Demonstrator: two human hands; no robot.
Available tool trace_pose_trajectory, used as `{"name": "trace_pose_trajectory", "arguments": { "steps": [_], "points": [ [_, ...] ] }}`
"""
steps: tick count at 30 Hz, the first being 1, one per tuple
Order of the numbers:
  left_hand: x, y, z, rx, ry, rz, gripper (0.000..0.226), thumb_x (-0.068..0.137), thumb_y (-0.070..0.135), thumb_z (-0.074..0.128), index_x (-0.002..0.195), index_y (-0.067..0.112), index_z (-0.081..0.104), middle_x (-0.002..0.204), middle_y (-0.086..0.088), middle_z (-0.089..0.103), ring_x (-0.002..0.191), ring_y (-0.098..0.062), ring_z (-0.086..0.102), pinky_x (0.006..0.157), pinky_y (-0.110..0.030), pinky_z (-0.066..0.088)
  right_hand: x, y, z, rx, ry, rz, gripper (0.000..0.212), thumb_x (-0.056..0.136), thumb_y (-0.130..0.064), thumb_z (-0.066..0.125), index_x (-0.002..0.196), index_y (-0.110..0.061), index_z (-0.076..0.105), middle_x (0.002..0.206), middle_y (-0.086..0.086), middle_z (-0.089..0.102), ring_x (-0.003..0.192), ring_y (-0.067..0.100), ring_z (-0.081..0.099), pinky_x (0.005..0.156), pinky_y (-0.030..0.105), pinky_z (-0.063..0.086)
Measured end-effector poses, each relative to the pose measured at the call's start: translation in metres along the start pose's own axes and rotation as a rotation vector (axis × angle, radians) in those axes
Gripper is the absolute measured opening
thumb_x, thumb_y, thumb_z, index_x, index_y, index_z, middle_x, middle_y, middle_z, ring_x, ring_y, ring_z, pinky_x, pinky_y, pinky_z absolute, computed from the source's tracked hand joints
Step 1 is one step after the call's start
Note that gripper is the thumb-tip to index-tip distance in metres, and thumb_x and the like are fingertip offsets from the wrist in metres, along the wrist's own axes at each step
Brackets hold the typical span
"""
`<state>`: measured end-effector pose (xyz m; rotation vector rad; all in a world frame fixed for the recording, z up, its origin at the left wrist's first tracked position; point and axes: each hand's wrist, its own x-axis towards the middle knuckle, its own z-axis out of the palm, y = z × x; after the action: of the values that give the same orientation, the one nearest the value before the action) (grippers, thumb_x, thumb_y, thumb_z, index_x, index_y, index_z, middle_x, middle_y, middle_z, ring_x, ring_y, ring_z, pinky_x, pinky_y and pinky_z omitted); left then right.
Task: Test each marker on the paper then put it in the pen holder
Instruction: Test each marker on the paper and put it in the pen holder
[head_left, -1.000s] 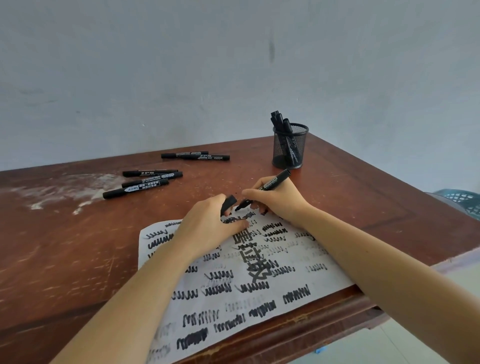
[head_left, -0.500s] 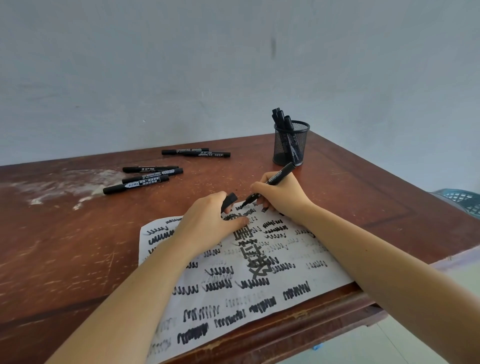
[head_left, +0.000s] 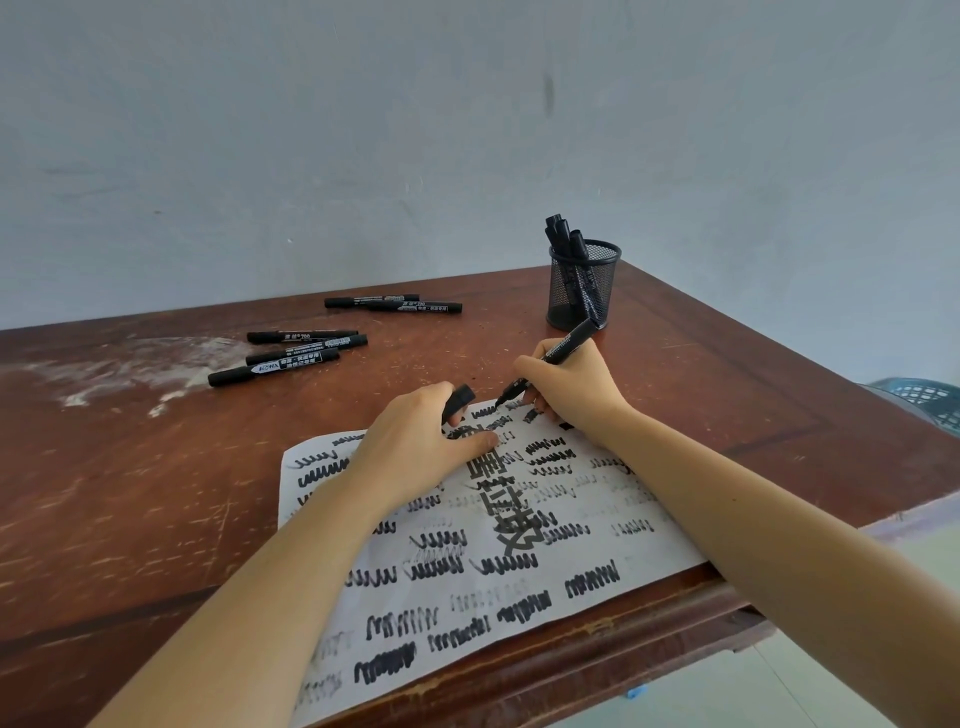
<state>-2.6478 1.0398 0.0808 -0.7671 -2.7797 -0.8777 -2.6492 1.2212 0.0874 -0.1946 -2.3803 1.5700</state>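
scratched wooden table (head_left: 156, 493), black mesh pen holder (head_left: 582, 291)

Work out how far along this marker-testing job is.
Done: several markers stand in the pen holder. In hand: the right hand holds an uncapped marker at the paper; the left hand holds its cap. Left: five markers lying on the table.
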Motion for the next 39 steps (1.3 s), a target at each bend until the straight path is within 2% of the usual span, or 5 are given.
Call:
{"name": "trace_pose_trajectory", "arguments": {
  "steps": [13, 19, 26, 32, 39],
  "points": [
    [0.0, -0.002, 0.001, 0.014, 0.007, 0.015, 0.046, 0.075, 0.059, 0.065, 0.083, 0.015, 0.052, 0.08, 0.001, 0.058, 0.068, -0.019, 0.056, 0.06, -0.035, 0.046, 0.0, -0.002, -0.004, 0.021, 0.036, 0.036, 0.023, 0.082, -0.015, 0.059, 0.061, -0.01, 0.052, 0.055, 0.009, 0.059, 0.042, 0.016, 0.048, 0.041, 0.023, 0.044],
    [0.0, -0.002, 0.001, 0.032, -0.016, 0.025, 0.047, 0.077, 0.06, 0.062, 0.091, 0.015, 0.056, 0.083, 0.001, 0.057, 0.07, -0.017, 0.056, 0.061, -0.034, 0.047, 0.0, -0.009, -0.016, 0.381, 0.087, 0.002, 0.029, 0.085, -0.021, 0.07, 0.063, -0.011, 0.053, 0.049, 0.002, 0.052, 0.038, 0.013, 0.042, 0.039, 0.022, 0.038],
    [-0.005, 0.002, -0.001, -0.064, -0.02, 0.029, 0.049, 0.096, 0.05, 0.021, 0.077, 0.013, 0.047, 0.07, -0.003, 0.049, 0.061, -0.016, 0.046, 0.06, -0.03, 0.04, -0.001, -0.012, -0.021, 0.625, -0.058, 0.032, 0.016, 0.082, -0.017, 0.073, 0.072, -0.014, 0.062, 0.057, 0.0, 0.052, 0.047, 0.011, 0.043, 0.05, 0.021, 0.04],
    [-0.002, 0.0, -0.001, 0.0, 0.001, 0.052, 0.026, 0.1, 0.035, 0.031, 0.076, 0.027, 0.036, 0.073, 0.005, 0.045, 0.058, -0.01, 0.04, 0.052, -0.023, 0.03, -0.004, -0.016, -0.017, 0.667, -0.204, 0.077, 0.019, 0.094, -0.013, 0.049, 0.085, -0.003, 0.062, 0.061, 0.009, 0.058, 0.05, 0.018, 0.051, 0.051, 0.026, 0.044],
    [-0.002, 0.0, -0.002, 0.04, 0.048, 0.094, 0.023, 0.098, 0.037, 0.039, 0.094, 0.017, 0.049, 0.079, 0.007, 0.049, 0.064, -0.01, 0.044, 0.052, -0.022, 0.028, -0.009, -0.019, -0.014, 0.567, -0.187, 0.031, 0.025, 0.095, -0.012, 0.05, 0.072, -0.004, 0.056, 0.061, 0.012, 0.058, 0.048, 0.02, 0.05, 0.049, 0.027, 0.041]
  ]
}}
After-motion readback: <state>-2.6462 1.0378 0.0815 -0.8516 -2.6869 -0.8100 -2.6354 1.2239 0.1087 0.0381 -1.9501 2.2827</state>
